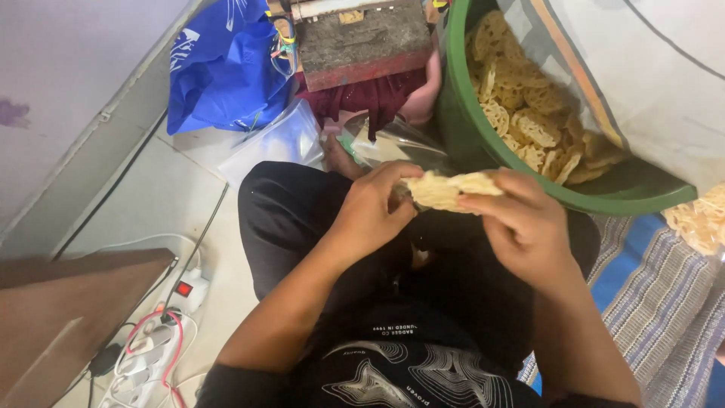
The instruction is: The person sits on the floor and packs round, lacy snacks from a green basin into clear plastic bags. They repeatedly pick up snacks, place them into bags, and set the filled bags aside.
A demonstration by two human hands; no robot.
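Note:
Both of my hands hold a small stack of pale yellow lattice crackers (pixel 445 189) above my lap. My left hand (pixel 370 211) grips the stack's left end with thumb and fingers. My right hand (pixel 525 223) pinches its right end from above. Just beyond the hands stands a large green tub (pixel 461 128) lined with clear plastic and filled with several more of the same crackers (pixel 529 113). I sit cross-legged in black trousers on the floor.
A sealing machine with a worn metal top (pixel 362 34) sits ahead, a blue plastic bag (pixel 226 68) to its left, clear plastic bags (pixel 276 140) below. A power strip with cables (pixel 162 332) lies at left beside a brown board (pixel 60 317). A striped mat (pixel 657 302) lies at right.

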